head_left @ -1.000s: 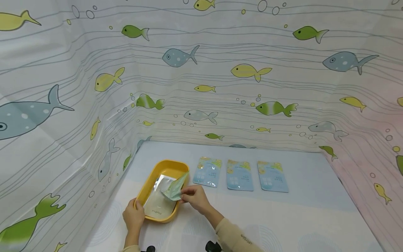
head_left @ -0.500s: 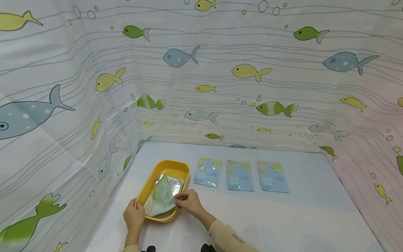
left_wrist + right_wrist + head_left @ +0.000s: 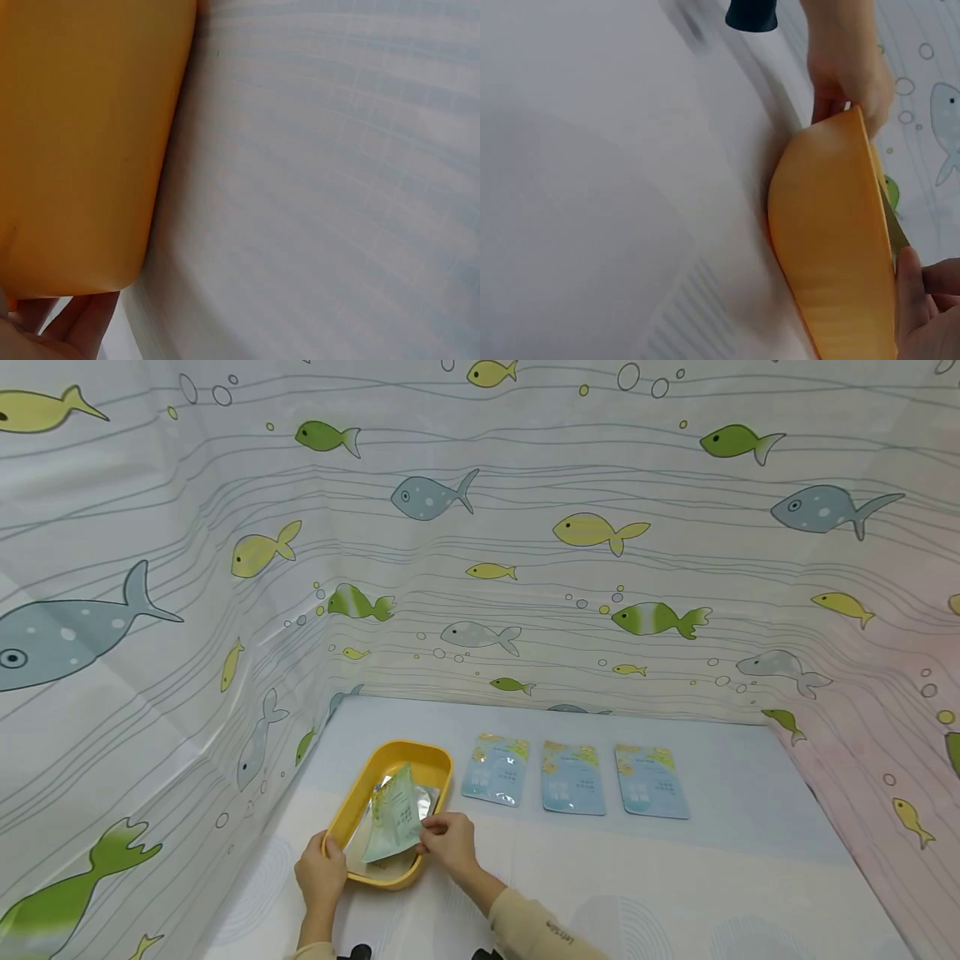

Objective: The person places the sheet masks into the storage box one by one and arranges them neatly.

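Observation:
A yellow tray (image 3: 400,883) stands at the left of the table. My left hand (image 3: 321,870) grips its near left rim, thumb over the edge; the left wrist view has fingers (image 3: 88,319) against the tray's outer wall (image 3: 82,150). Between thumb and fingers my right hand (image 3: 452,843) pinches the right edge of a pale green sachet (image 3: 395,818), which is tilted inside the tray. Under it lies a silvery packet (image 3: 426,799), partly hidden. In the right wrist view, my right hand (image 3: 934,315) is at the tray's rim, with only a sliver of the sachet (image 3: 895,225) showing.
Three blue sachets lie in a row right of the tray: a left one (image 3: 496,770), a middle one (image 3: 573,778) and a right one (image 3: 651,781). A fish-printed curtain (image 3: 525,610) encloses the back and sides of the pale table (image 3: 712,877).
The green sachet was folded over near the tray's right side; now it spreads flatter across the tray, its front showing. My right hand has moved slightly toward me. The left hand keeps its grip.

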Motion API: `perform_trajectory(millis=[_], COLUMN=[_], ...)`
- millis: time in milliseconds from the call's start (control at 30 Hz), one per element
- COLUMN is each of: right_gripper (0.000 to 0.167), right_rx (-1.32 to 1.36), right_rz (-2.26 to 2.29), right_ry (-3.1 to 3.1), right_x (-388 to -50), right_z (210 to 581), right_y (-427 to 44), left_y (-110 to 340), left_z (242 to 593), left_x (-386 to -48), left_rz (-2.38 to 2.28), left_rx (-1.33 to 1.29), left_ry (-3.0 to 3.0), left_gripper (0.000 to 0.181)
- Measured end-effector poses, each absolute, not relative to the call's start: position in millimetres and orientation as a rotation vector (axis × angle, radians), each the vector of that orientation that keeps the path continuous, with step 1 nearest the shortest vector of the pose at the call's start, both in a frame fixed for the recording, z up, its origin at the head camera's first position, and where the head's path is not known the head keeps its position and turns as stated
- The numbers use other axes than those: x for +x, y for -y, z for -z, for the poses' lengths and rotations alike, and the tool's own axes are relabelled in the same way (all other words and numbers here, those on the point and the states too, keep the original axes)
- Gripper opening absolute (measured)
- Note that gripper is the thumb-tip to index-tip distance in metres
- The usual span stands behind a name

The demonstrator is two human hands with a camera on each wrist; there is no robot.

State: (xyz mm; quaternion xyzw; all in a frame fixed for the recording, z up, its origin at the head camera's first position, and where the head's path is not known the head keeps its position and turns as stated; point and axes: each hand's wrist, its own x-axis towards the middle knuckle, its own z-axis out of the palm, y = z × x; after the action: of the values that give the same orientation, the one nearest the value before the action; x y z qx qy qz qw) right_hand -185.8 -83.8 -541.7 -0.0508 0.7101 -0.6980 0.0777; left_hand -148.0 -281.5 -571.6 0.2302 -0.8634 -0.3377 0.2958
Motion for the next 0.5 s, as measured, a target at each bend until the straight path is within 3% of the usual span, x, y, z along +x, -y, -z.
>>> perform_trajectory(millis=[500], right_gripper=[0.012], right_rx=[-0.361], right_rz=[1.901], right_ry=[-2.293], right_x=[-179.9], right_z=[534.1], right_y=[86.7], left_y=[280.9], left_z=[571.0], left_x=[-147.9], left_rz=[0.899], left_rx=[0.616], left_ry=[2.288], left_gripper=[0.023])
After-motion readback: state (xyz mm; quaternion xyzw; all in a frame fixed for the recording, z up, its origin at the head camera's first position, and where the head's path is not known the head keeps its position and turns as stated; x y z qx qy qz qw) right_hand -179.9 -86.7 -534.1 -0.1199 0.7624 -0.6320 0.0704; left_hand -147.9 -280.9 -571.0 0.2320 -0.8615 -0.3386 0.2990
